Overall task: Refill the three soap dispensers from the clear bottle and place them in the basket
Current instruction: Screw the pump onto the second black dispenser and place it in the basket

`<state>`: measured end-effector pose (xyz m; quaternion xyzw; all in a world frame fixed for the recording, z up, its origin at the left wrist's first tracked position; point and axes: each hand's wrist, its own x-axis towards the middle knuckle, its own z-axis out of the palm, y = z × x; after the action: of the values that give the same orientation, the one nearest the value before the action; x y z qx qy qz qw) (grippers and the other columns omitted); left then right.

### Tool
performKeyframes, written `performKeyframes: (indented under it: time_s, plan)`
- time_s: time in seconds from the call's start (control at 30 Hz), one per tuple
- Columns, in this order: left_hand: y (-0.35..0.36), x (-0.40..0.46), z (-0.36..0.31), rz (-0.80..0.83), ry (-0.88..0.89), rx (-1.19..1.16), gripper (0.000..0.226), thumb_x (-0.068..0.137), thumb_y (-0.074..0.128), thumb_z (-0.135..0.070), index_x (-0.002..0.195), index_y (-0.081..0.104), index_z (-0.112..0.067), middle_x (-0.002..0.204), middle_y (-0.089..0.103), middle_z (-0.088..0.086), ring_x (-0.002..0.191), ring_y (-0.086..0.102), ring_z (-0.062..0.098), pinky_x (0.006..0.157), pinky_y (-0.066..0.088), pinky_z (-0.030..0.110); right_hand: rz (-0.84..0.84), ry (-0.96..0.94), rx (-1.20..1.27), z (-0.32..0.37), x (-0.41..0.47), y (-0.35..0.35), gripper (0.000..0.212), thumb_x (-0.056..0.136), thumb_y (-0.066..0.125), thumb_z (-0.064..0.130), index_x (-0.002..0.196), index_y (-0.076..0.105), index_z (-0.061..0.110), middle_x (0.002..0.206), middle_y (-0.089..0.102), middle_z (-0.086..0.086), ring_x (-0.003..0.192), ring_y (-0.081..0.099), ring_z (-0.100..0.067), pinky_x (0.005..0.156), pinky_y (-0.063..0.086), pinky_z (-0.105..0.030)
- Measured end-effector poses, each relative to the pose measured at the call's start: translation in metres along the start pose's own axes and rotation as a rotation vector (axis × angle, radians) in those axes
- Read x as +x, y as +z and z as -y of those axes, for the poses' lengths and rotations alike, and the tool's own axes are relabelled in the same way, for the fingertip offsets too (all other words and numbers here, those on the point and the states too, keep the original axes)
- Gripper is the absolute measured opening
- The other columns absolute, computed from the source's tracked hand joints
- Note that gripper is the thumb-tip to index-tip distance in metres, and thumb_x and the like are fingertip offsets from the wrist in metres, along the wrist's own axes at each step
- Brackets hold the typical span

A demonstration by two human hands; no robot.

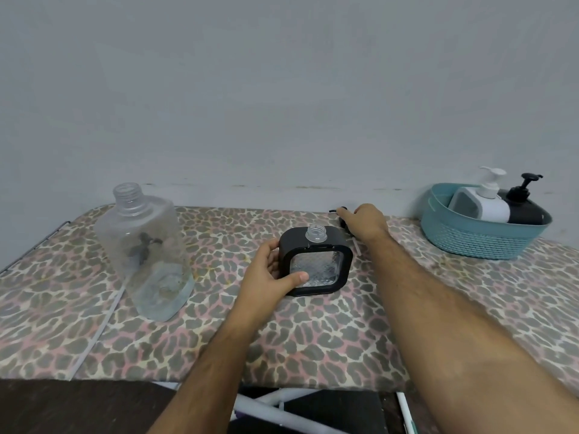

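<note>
Now the left hand grips the rigid, slick black dispenser by its side; the right hand pinches its pump.

There is only 1 view, from a camera worn on the person's head, looking forward and down across the table toward the wall behind it. It sits close: both forearms run in from the bottom edge, left hand and right hand near mid-frame. The wide lens bends the table's far edge, and the basket sits at the right
</note>
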<state>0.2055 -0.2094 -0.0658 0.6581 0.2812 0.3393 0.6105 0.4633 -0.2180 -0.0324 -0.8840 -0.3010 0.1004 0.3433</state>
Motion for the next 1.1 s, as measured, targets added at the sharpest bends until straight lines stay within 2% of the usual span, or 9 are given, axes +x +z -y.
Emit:
performKeyframes:
  time_s: [0.13, 0.27, 0.37, 0.43, 0.53, 0.8, 0.9, 1.0, 1.1]
  plan:
    - [0.001, 0.001, 0.000, -0.009, -0.009, -0.022, 0.069, 0.075, 0.082, -0.006, 0.132, 0.049, -0.026, 0.124, 0.063, -0.006, 0.109, 0.064, 0.005, 0.093, 0.055, 0.031, 0.030, 0.051, -0.032, 0.002, 0.001, 0.002, 0.038, 0.092, 0.062, 0.038, 0.066, 0.060, 0.010, 0.053, 0.057, 0.003, 0.045, 0.052, -0.011, 0.043, 0.032, -0.022]
    - [0.001, -0.002, -0.003, 0.000, -0.001, -0.026, 0.068, 0.076, 0.082, -0.008, 0.132, 0.049, -0.028, 0.121, 0.063, -0.005, 0.105, 0.065, 0.004, 0.091, 0.056, 0.030, 0.083, 0.092, 0.075, 0.003, -0.004, -0.003, 0.030, 0.086, 0.071, 0.026, 0.064, 0.063, 0.008, 0.046, 0.059, 0.003, 0.037, 0.054, -0.011, 0.041, 0.040, -0.019]
    - [0.001, -0.003, -0.005, -0.006, 0.016, -0.045, 0.062, 0.077, 0.082, -0.012, 0.126, 0.052, -0.036, 0.121, 0.065, -0.004, 0.108, 0.065, 0.008, 0.095, 0.054, 0.036, 0.132, 0.096, 0.189, 0.002, -0.017, -0.012, 0.034, 0.083, 0.074, 0.018, 0.059, 0.054, 0.007, 0.036, 0.051, 0.003, 0.030, 0.047, -0.012, 0.033, 0.031, -0.016]
    - [0.001, -0.003, -0.006, -0.008, 0.020, -0.070, 0.057, 0.079, 0.080, -0.010, 0.118, 0.055, -0.042, 0.119, 0.066, -0.004, 0.109, 0.065, 0.009, 0.096, 0.054, 0.038, 0.146, 0.090, 0.261, 0.000, -0.024, -0.019, 0.033, 0.079, 0.077, 0.016, 0.057, 0.055, 0.007, 0.038, 0.053, 0.001, 0.038, 0.051, -0.018, 0.041, 0.036, -0.021]
    - [0.000, -0.004, -0.006, -0.013, 0.005, -0.102, 0.055, 0.078, 0.080, -0.009, 0.114, 0.056, -0.044, 0.121, 0.066, -0.003, 0.113, 0.064, 0.012, 0.098, 0.053, 0.040, 0.145, 0.058, 0.357, 0.003, -0.041, -0.035, 0.021, 0.077, 0.076, 0.019, 0.067, 0.066, 0.004, 0.064, 0.066, -0.009, 0.057, 0.056, -0.021, 0.050, 0.039, -0.023]
    - [0.000, -0.006, -0.006, 0.011, -0.020, -0.077, 0.074, 0.076, 0.084, -0.020, 0.141, 0.049, -0.029, 0.133, 0.061, -0.001, 0.122, 0.059, 0.014, 0.101, 0.051, 0.044, 0.058, -0.136, 0.570, 0.033, -0.090, -0.101, 0.018, 0.084, 0.072, 0.020, 0.083, 0.073, 0.002, 0.076, 0.072, -0.006, 0.064, 0.059, -0.014, 0.066, 0.043, -0.030]
    - [0.002, -0.011, -0.010, 0.029, 0.008, 0.005, 0.073, 0.082, 0.078, -0.020, 0.146, 0.043, -0.028, 0.135, 0.059, -0.005, 0.123, 0.057, 0.011, 0.103, 0.049, 0.039, 0.042, -0.233, 0.683, 0.048, -0.109, -0.118, 0.014, 0.088, 0.072, 0.018, 0.080, 0.074, 0.006, 0.066, 0.068, -0.001, 0.058, 0.057, -0.011, 0.072, 0.048, -0.033]
    - [0.005, -0.017, -0.014, 0.041, 0.037, 0.079, 0.071, 0.086, 0.075, -0.021, 0.148, 0.040, -0.030, 0.128, 0.058, -0.012, 0.117, 0.057, 0.003, 0.101, 0.049, 0.028, 0.013, -0.326, 0.769, 0.063, -0.127, -0.125, 0.011, 0.088, 0.072, 0.017, 0.079, 0.075, 0.012, 0.073, 0.072, -0.002, 0.069, 0.062, -0.015, 0.080, 0.055, -0.035]
    - [0.007, -0.019, -0.015, 0.040, 0.046, 0.106, 0.071, 0.087, 0.074, -0.021, 0.148, 0.039, -0.030, 0.120, 0.058, -0.021, 0.108, 0.055, -0.010, 0.096, 0.048, 0.021, -0.047, -0.424, 0.808, 0.076, -0.141, -0.123, 0.012, 0.087, 0.073, 0.011, 0.077, 0.075, 0.016, 0.075, 0.076, 0.002, 0.070, 0.067, -0.007, 0.073, 0.056, -0.025]
